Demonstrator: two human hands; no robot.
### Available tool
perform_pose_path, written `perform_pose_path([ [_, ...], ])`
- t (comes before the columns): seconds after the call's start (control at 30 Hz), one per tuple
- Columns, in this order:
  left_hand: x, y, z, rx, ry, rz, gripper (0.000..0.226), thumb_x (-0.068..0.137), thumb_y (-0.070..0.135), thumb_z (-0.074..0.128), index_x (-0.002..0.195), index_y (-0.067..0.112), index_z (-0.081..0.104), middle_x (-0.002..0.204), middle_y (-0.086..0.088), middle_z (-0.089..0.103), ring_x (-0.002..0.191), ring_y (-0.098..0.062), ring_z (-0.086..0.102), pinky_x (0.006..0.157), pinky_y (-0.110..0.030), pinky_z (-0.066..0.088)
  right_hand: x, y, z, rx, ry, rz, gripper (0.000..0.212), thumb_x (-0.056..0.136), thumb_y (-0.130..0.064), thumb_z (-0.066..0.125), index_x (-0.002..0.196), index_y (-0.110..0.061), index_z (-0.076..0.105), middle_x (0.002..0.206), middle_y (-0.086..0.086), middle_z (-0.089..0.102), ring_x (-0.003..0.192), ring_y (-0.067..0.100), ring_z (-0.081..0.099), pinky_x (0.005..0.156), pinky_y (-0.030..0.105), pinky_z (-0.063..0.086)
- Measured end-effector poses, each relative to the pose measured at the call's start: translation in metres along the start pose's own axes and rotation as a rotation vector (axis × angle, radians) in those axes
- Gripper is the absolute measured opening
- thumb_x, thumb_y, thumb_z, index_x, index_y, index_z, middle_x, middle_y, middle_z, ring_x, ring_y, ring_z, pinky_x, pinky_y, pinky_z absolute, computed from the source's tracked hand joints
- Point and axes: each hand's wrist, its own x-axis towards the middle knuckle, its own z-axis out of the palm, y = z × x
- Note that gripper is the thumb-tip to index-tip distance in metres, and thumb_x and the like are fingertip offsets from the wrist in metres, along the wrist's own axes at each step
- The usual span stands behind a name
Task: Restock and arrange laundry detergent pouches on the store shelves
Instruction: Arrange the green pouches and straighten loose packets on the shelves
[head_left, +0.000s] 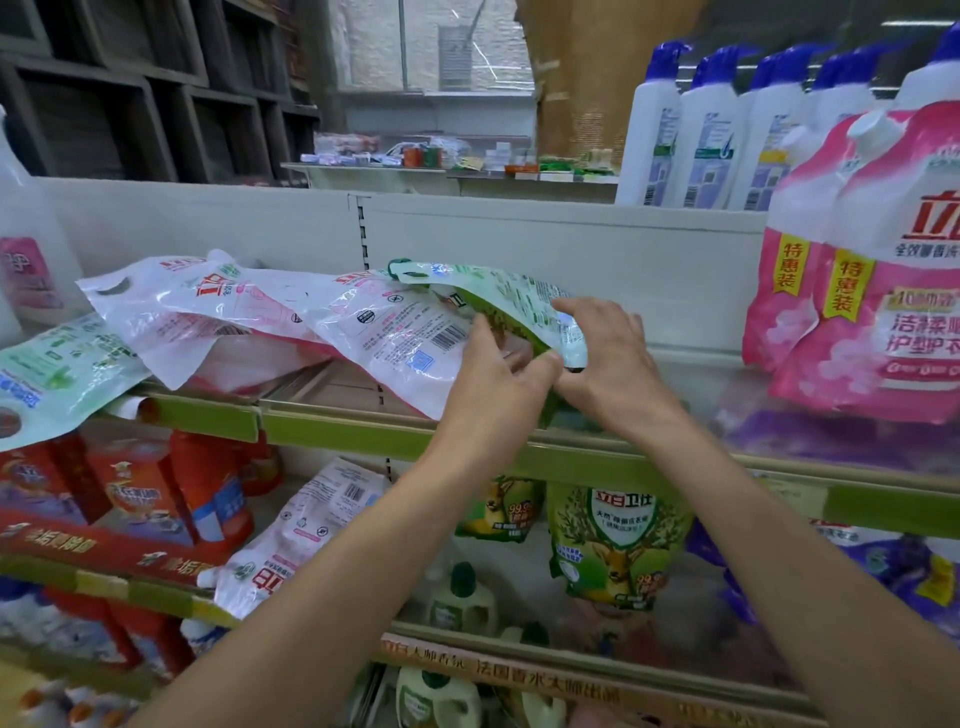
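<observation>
Top shelf (363, 426) with the green front strip first, stretching right across. Standing upright at the right end of that shelf: a bunch of fat pink pouches (872, 291), leaning together. Lying flat on the left half of the shelf, a sloppy pile of white-and-pink pouches (291, 322), overlapping, barcode side up, one corner poking out past the front strip. Behind the shelf's back panel, up on the right, a row of white bottles (711, 135) with blue caps. Under the shelf on the left, red-orange boxes (156, 499). At the shelf's far left end, a mint pouch (57, 374) drooping over the front strip. Under the shelf towards the right, a deer pouch (618, 540) in green, upright.

Then the one actually being handled: a green-and-white pouch (498, 296) over the middle of the shelf, far end lying on the pile, near end lifted. Left hand (493, 374) gripping that near edge, fingers curled in. Right hand (608, 353) clamped on the same end from the right, fingers over the top. Can't tell if the pouch touches the shelf board itself.
</observation>
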Motion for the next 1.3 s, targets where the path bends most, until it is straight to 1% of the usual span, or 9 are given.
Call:
perform_pose_path([
  [0.1, 0.017, 0.007, -0.001, -0.254, 0.024, -0.122, 0.055, 0.088, 0.025, 0.07, 0.137, 0.014, 0.049, 0.122, -0.001, 0.069, 0.112, -0.016, 0.068, 0.104, -0.041, 0.053, 0.021, 0.008, 0.003, -0.15, -0.086, -0.018, 0.078, 0.088, -0.037, 0.068, 0.154, -0.025, 0.03, 0.156, 0.001, 0.033, 0.14, 0.025, 0.027, 0.116, 0.04, 0.028],
  [0.27, 0.036, 0.032, -0.018, -0.522, 0.041, -0.28, 0.032, 0.096, 0.012, 0.065, 0.125, 0.0, 0.056, 0.11, -0.022, 0.069, 0.102, -0.031, 0.073, 0.091, -0.038, 0.061, 0.049, 0.014, 0.003, -0.283, -0.272, -0.024, 0.097, 0.082, -0.06, 0.066, 0.158, -0.036, 0.01, 0.164, 0.003, 0.016, 0.147, 0.033, 0.017, 0.12, 0.048, 0.02],
  [0.33, 0.042, 0.032, -0.025, -0.526, 0.025, -0.263, 0.028, 0.097, 0.01, 0.064, 0.122, -0.001, 0.06, 0.114, -0.024, 0.07, 0.104, -0.034, 0.073, 0.081, -0.035, 0.064, 0.056, 0.014, 0.0, -0.285, -0.328, -0.032, 0.1, 0.081, -0.063, 0.066, 0.157, -0.041, 0.004, 0.166, 0.004, 0.01, 0.148, 0.035, 0.014, 0.119, 0.051, 0.019],
  [0.4, 0.048, 0.027, -0.03, -0.458, -0.009, -0.226, 0.025, 0.097, 0.009, 0.064, 0.119, -0.003, 0.062, 0.114, -0.022, 0.073, 0.106, -0.034, 0.073, 0.086, -0.035, 0.063, 0.065, 0.016, 0.001, -0.29, -0.358, -0.043, 0.103, 0.079, -0.065, 0.065, 0.156, -0.043, 0.001, 0.166, 0.006, 0.01, 0.148, 0.037, 0.013, 0.119, 0.054, 0.02],
  [0.57, 0.059, 0.024, -0.037, -0.209, -0.109, -0.143, 0.025, 0.097, 0.009, 0.064, 0.118, -0.004, 0.064, 0.108, -0.018, 0.076, 0.096, -0.027, 0.076, 0.085, -0.032, 0.062, 0.077, 0.013, 0.008, -0.342, -0.377, -0.088, 0.109, 0.061, -0.081, 0.045, 0.153, -0.047, -0.003, 0.163, 0.002, 0.026, 0.143, 0.033, 0.033, 0.113, 0.057, 0.033],
  [0.7, 0.063, 0.017, -0.037, -0.034, -0.125, -0.063, 0.026, 0.094, 0.004, 0.068, 0.12, -0.001, 0.062, 0.111, -0.017, 0.075, 0.098, -0.029, 0.075, 0.089, -0.038, 0.062, 0.076, 0.018, 0.009, -0.319, -0.29, -0.109, 0.095, 0.078, -0.064, 0.055, 0.155, -0.044, 0.004, 0.151, 0.005, 0.041, 0.126, 0.033, 0.049, 0.098, 0.047, 0.044],
  [0.93, 0.066, 0.002, -0.038, -0.056, -0.079, -0.012, 0.022, 0.091, 0.0, 0.071, 0.103, 0.018, 0.066, 0.1, -0.005, 0.077, 0.098, -0.026, 0.075, 0.086, -0.038, 0.063, 0.075, 0.018, 0.014, -0.34, -0.043, -0.175, 0.072, 0.087, -0.036, 0.06, 0.149, -0.043, 0.024, 0.125, 0.002, 0.066, 0.103, 0.032, 0.062, 0.072, 0.034, 0.038],
  [1.13, 0.066, -0.009, -0.04, 0.007, -0.02, 0.029, 0.03, 0.079, 0.016, 0.08, 0.104, 0.025, 0.066, 0.095, 0.001, 0.077, 0.1, -0.024, 0.074, 0.098, -0.052, 0.056, 0.071, 0.017, 0.012, -0.331, 0.155, -0.198, 0.057, 0.089, -0.032, 0.063, 0.143, -0.04, 0.046, 0.106, 0.006, 0.072, 0.093, 0.033, 0.065, 0.07, 0.034, 0.041],
  [1.3, 0.065, -0.008, -0.037, -0.035, -0.018, 0.013, 0.049, 0.085, 0.004, 0.076, 0.121, 0.028, 0.053, 0.106, 0.001, 0.071, 0.102, -0.02, 0.072, 0.091, -0.036, 0.059, 0.06, 0.016, 0.003, -0.201, 0.346, -0.235, 0.038, 0.092, -0.026, 0.066, 0.13, -0.03, 0.066, 0.089, 0.007, 0.076, 0.075, 0.03, 0.066, 0.059, 0.026, 0.032],
])
